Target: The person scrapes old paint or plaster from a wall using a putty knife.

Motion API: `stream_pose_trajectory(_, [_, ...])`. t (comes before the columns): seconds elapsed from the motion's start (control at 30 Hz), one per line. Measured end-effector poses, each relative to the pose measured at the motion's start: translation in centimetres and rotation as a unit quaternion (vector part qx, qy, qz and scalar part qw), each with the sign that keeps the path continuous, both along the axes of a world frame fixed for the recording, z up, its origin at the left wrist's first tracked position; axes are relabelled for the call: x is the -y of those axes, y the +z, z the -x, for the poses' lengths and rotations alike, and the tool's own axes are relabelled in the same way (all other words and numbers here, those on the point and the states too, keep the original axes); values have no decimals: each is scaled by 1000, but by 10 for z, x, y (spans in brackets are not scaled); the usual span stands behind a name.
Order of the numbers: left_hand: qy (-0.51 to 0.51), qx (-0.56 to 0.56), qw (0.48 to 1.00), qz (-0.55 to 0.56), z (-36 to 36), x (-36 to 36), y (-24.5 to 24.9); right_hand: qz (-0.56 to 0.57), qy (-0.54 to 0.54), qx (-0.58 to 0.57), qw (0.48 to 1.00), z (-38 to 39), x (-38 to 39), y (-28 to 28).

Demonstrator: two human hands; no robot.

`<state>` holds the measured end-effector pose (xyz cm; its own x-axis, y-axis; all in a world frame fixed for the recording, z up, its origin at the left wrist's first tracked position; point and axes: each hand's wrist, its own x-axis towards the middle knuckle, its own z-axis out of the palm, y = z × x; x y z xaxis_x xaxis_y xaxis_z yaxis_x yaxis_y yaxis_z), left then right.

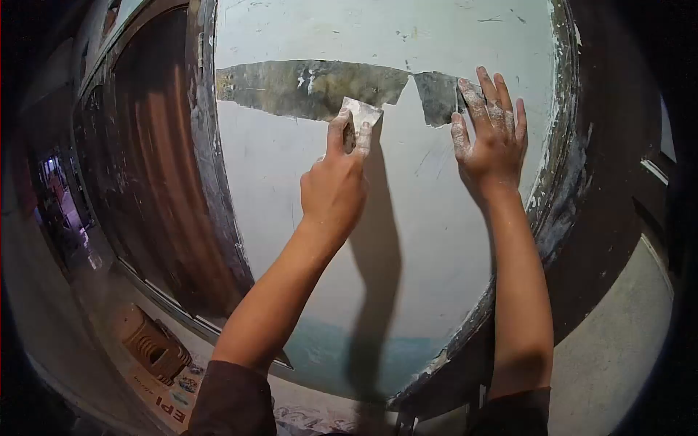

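Note:
My left hand (334, 185) is closed round a scraper (363, 115), with two fingers stretched along its whitish, dusty blade. The blade's edge meets the lower border of a long grey-brown bare strip (269, 87) in the pale painted wall (429, 240). To the right, a smaller dark bare patch (438, 98) is parted from the strip by a pointed piece of paint. My right hand (496, 149) lies spread on the wall, its fingers white with dust, and covers the right end of that patch. The scraper's handle is mostly hidden in my left hand.
Worn, paint-flecked wooden frames border the panel on the left (218, 145) and right (545, 211). A reddish-brown curtain (160, 167) hangs at the left. Brown stacked plastic stools (149, 345) stand on the floor at lower left, near a printed cardboard piece (156, 396).

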<state>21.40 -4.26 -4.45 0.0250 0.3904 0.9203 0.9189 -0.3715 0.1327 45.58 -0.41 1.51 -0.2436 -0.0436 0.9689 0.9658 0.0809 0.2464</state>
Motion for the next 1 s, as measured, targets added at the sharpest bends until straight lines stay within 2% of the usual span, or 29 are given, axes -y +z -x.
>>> stream_pose_trajectory(0.13, [-6,1,1000,-30,-1,-8,-5,-1,-8,-7,1000,3,3,0])
stream_pose_trajectory(0.33, [-3,-17,1000,-6,2,-2,-2,-12,6,-4,1000,1,-1,0])
stream_pose_trajectory(0.43, [-9,-3,999,-45,0,-10,-6,-11,-4,-6,1000,2,0,0])
stream_pose_trajectory(0.6, [5,-2,1000,7,-5,-6,3,-6,-4,-4,1000,0,-1,0])
stream_pose_trajectory(0.67, [-6,-5,1000,-22,-4,-7,-3,-14,-1,-1,1000,-1,-3,0])
stream_pose_trajectory(1.0, [-5,-5,1000,-23,1,-9,-11,-17,-1,-3,1000,1,-2,1])
